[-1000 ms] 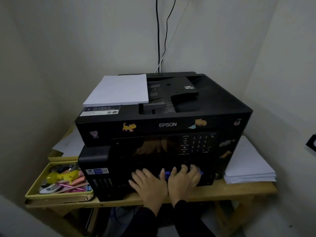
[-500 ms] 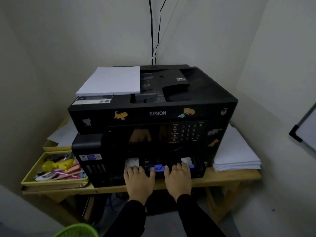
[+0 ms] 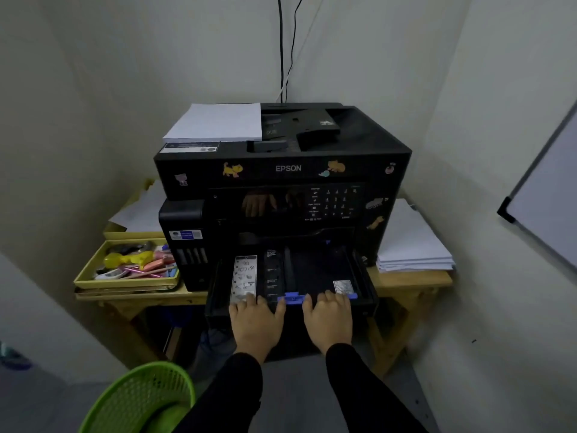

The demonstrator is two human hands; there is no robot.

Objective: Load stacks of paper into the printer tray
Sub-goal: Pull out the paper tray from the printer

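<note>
Green basket point(image 3: 140, 398): at the near left, on the floor; it has no part in the job.
Yellow tray point(image 3: 93, 270): on the left of the table point(image 3: 412, 281), full of small coloured things.
Paper on top point(image 3: 217, 122): one white stack lies flat on the far left of the printer point(image 3: 359, 145), above and beyond our hands. We cannot tell its long axis for sure.
Printer tray point(image 3: 315, 270): pulled out toward us from the low front of the printer, open side up, and it looks empty. Its opening points near; its long axis seems to run left to right.
Left hand point(image 3: 256, 323): palm down on the near edge of the tray, fingers curled over the rim, gripping it.
Right hand point(image 3: 328, 320): the same hold on the same edge, just beside the blue guide point(image 3: 295, 299).
Paper on the right point(image 3: 412, 245): a second stack on the table, right of the printer, well apart from the tray. We judge the right hand is nearer to it; the left hand is nearer to the top stack.
Next move, our guess: let go of the tray and reach for a stack.
</note>
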